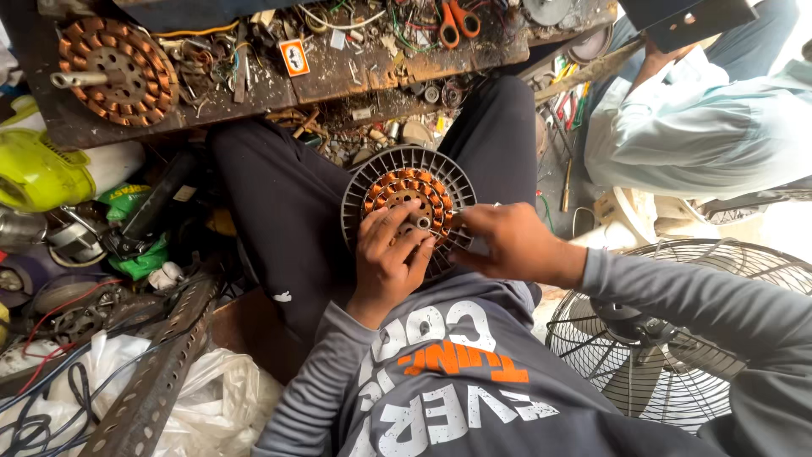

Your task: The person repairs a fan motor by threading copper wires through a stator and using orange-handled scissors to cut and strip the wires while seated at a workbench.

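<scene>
Fan motor stator [408,200] sits on the lap, below the workbench [254,85]. Left hand [391,258] presses curled fingers onto the copper windings; right hand [505,243] pinches something thin at its right rim, can't tell what. Risk: slip nicks winding enamel, or stator rolls off the thigh. Tight room: wire fan guard [677,338] right of stator, slotted angle bar [161,372] to its left.
</scene>
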